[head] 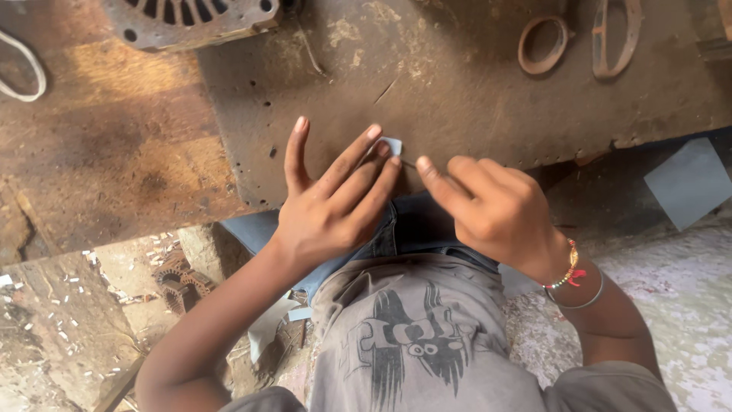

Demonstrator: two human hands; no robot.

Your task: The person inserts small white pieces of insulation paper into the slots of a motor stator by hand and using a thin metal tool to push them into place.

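My left hand pins a small pale-blue paper slip under its fingertips on the dark, stained metal worktop. My right hand, loosely curled and empty, points at it from just beside.

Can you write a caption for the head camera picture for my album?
Two hands press a small pale paper piece on a rusty metal plate.
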